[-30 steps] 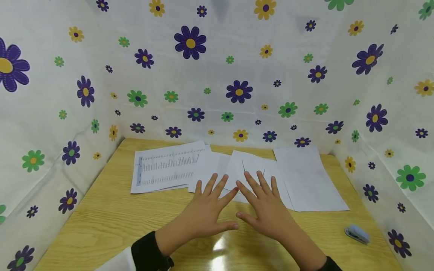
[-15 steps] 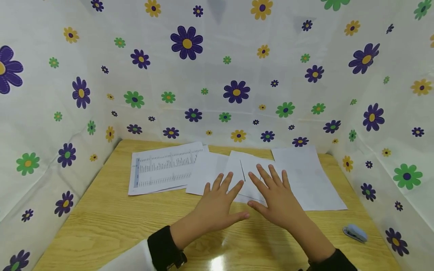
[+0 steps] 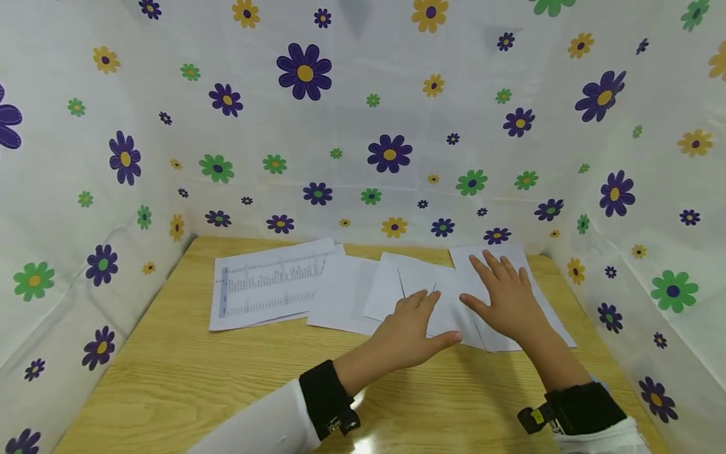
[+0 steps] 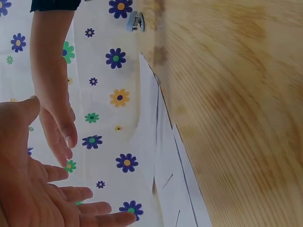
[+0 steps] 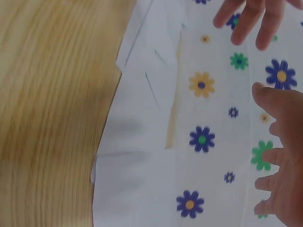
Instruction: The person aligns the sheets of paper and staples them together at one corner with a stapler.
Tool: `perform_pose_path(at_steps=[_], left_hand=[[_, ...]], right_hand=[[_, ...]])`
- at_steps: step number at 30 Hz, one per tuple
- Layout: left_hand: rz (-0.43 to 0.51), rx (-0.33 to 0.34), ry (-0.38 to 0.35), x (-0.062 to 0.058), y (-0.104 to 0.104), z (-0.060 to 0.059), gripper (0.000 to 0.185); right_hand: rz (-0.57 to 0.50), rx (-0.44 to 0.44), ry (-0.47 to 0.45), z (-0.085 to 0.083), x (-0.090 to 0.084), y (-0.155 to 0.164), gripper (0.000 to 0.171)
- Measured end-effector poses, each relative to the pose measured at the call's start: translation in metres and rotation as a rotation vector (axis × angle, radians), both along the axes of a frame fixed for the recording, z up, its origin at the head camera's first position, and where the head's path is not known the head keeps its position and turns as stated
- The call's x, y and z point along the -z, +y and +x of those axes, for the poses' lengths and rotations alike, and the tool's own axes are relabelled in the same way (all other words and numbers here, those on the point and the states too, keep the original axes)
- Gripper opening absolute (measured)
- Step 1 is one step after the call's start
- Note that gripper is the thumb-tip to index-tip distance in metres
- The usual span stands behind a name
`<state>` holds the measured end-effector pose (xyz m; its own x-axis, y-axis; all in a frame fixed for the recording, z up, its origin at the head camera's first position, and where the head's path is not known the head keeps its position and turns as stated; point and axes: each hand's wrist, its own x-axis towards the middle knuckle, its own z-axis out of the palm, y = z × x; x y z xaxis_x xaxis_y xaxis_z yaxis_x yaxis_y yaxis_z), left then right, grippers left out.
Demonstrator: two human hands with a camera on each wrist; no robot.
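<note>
Several white sheets lie side by side along the far half of a wooden table (image 3: 170, 378). My left hand (image 3: 416, 320) is spread flat, fingers straight, over the middle sheet with thin dark lines (image 3: 416, 280). My right hand (image 3: 503, 289) is spread flat over the blank sheet (image 3: 518, 255) at the right. Neither hand holds anything. In the left wrist view my left hand (image 4: 42, 194) and right hand (image 4: 57, 123) show with a gap between them and the sheets (image 4: 165, 165). In the right wrist view my right hand (image 5: 281, 161) is open beside the sheets (image 5: 137, 151).
A printed sheet with a table of figures (image 3: 269, 284) lies at the far left, with a blank sheet (image 3: 340, 293) next to it. A small blue-grey stapler (image 4: 136, 21) sits near the right wall. Flowered cloth walls (image 3: 363, 126) close in the table on three sides.
Both hands have moved right and farther away. The right hand went from the middle sheet to the right blank sheet; the left hand now lies over the middle sheet.
</note>
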<state>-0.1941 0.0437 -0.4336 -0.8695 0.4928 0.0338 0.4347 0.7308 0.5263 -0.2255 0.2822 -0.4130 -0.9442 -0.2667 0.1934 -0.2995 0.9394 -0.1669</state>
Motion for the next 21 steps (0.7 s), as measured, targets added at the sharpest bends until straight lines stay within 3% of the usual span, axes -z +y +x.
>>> perform_pose_path(at_steps=[10, 21], left_hand=[[0.163, -0.020, -0.190, 0.010, 0.046, -0.022, 0.093], [0.442, -0.174, -0.514, 0.023, 0.079, -0.040, 0.082]], right_hand=[[-0.113, 0.139, -0.147, -0.027, 0.015, 0.056, 0.088], [-0.347, 0.382, -0.391, -0.043, 0.028, 0.099, 0.101]])
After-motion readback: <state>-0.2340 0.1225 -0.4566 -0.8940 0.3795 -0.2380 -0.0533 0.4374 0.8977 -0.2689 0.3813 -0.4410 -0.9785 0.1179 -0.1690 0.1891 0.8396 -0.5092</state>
